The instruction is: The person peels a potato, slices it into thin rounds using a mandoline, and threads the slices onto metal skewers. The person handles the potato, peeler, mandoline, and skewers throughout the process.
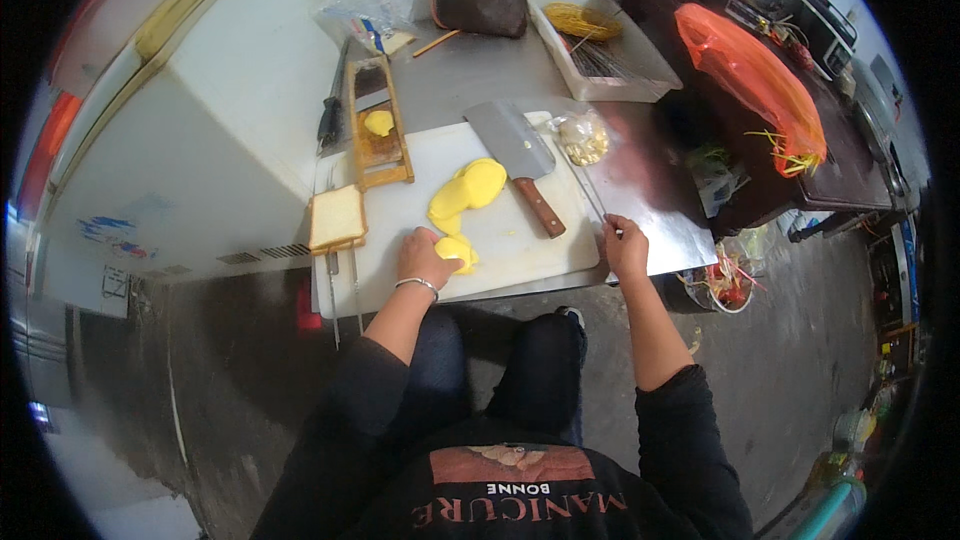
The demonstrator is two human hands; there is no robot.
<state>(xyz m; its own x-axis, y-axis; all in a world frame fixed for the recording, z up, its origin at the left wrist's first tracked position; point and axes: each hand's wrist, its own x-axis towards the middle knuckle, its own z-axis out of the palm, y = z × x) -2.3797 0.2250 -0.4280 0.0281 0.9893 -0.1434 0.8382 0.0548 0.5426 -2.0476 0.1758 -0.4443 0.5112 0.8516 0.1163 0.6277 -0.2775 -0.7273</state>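
My left hand (pixel 426 259) is at the front of the white cutting board (pixel 525 270), its fingers on thin yellow slices (pixel 457 251). Behind it lies a pile of more yellow slices (pixel 469 187). My right hand (pixel 626 246) pinches the near end of a thin metal skewer (pixel 591 184) beside the board's right edge. A cleaver (pixel 517 146) with a wooden handle lies on the board. At the left, a wooden slicer (pixel 399 142) holds a yellow piece (pixel 379 123). Square bread slices (pixel 337 217) rest on the board's left edge, with metal skewers under or through them; which, I cannot tell.
A clear bag of pale slices (pixel 583 141) lies right of the cleaver. A white tray (pixel 555 52) of skewers and a brown bag (pixel 480 4) stand at the back. An orange plastic bag (pixel 757 82) lies on the dark table. A waste bucket (pixel 729 307) stands below, right.
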